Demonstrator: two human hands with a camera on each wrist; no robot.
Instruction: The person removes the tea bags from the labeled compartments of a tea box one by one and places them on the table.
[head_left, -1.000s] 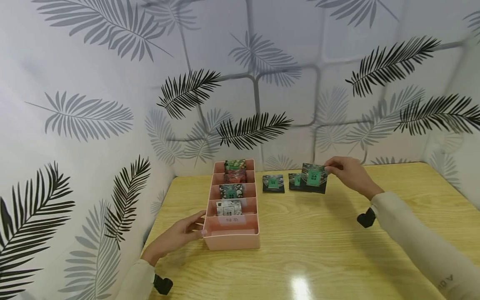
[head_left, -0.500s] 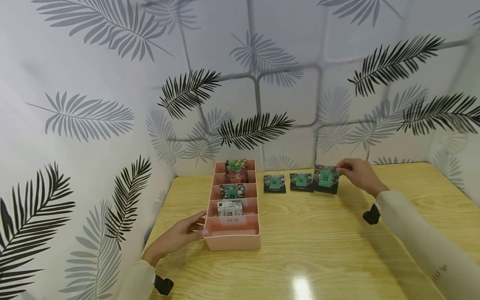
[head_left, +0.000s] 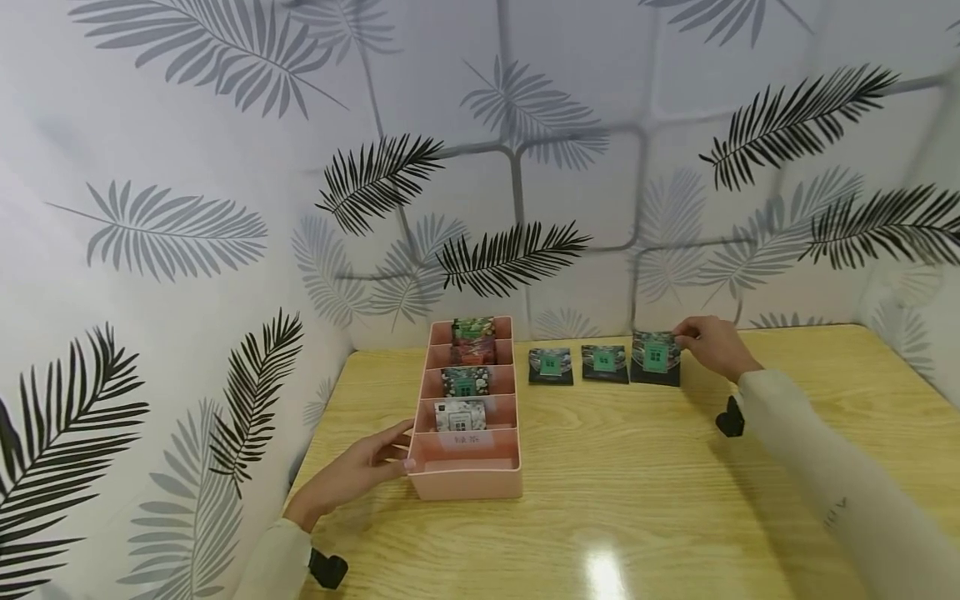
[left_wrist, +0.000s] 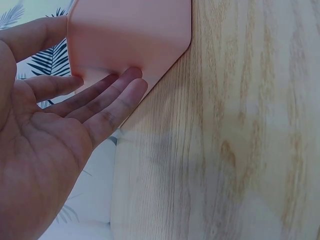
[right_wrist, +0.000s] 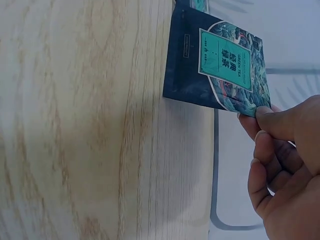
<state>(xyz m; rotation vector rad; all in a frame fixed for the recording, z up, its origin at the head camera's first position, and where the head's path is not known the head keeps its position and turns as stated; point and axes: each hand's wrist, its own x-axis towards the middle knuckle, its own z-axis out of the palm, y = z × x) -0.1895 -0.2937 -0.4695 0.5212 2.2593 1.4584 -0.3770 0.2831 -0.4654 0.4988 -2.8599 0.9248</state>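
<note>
My right hand [head_left: 716, 343] pinches the upper right corner of a dark green tea sachet [head_left: 656, 358] between thumb and forefinger. In the right wrist view the sachet [right_wrist: 220, 62] shows a teal label reading GREEN TEA, and it tilts over the table's far edge. Two matching sachets lie to its left, a middle one [head_left: 604, 363] and a left one [head_left: 551, 366]. My left hand [head_left: 358, 468] rests against the near left corner of a pink divided box [head_left: 467, 485]. In the left wrist view its extended fingers [left_wrist: 112, 107] touch the box's outer wall.
The box's compartments hold a green sachet [head_left: 472, 328], a red one [head_left: 472, 352], a dark floral one [head_left: 465, 382] and a white one [head_left: 461, 416]; its nearest compartment shows a bare floor. Behind the wooden table [head_left: 600, 467] stands a leaf-patterned wall [head_left: 555, 192].
My right hand has moved the pinched sachet right, off the middle sachet it overlapped, and lowered it beside that one in the row. My left hand stays at the box.
</note>
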